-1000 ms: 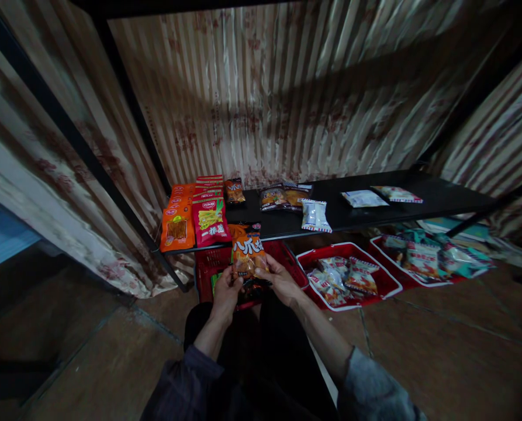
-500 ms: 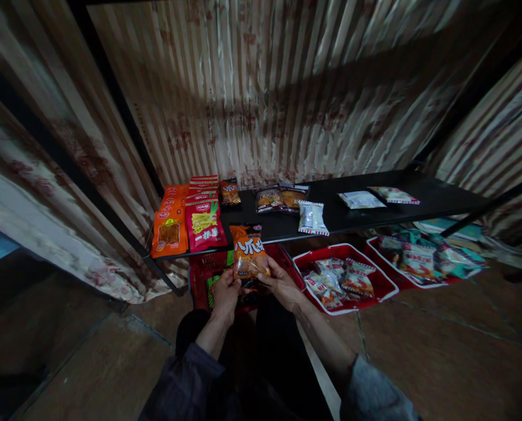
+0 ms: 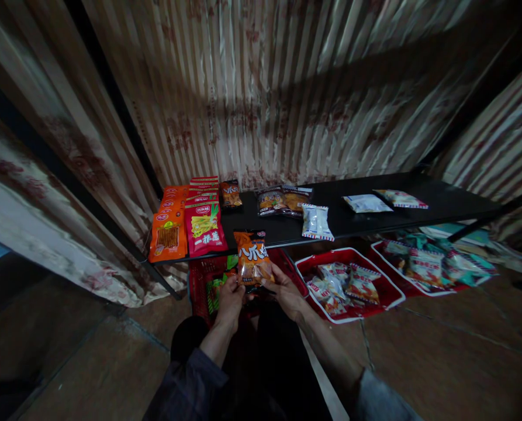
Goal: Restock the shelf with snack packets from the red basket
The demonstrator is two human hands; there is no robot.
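Fingers of left hand (image 3: 230,298) and right hand (image 3: 284,292) are clamped on orange snack packet (image 3: 252,257), held at lower centre against black shelf (image 3: 374,219) edge.

Orange snack packet (image 3: 252,257) with white lettering; red baskets (image 3: 383,289) (white-rimmed); black shelf (image 3: 374,219); striped curtain (image 3: 265,99).

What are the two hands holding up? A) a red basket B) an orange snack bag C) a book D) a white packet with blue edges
B: the left hand and right hand both grip the bottom of an orange snack bag, held upright in front of the black shelf.
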